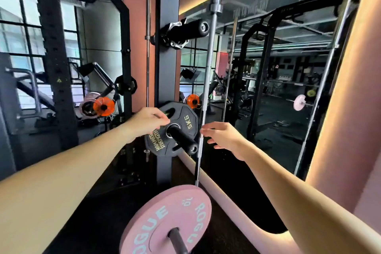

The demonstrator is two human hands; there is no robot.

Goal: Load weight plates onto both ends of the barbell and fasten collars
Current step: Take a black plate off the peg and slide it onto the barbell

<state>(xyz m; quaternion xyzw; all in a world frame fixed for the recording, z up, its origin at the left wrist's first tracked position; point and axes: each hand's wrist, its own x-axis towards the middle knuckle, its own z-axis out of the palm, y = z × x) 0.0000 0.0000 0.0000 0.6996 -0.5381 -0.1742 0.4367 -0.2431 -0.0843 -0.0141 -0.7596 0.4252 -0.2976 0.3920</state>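
Observation:
A black 5 kg plate hangs on a black storage peg of the rack upright. My left hand rests on the plate's upper left rim, its fingers curled over a grip slot. My right hand hovers open just right of the plate, fingers spread, touching nothing. Below, a pink bumper plate sits on a lower peg. Two silver-and-black collars are clipped on an upper peg. A silver barbell stands upright just right of the pegs.
The dark rack upright carries the pegs. A large wall mirror with a pink frame fills the right side. Another rack and machines with orange plates stand at the left. The floor is black.

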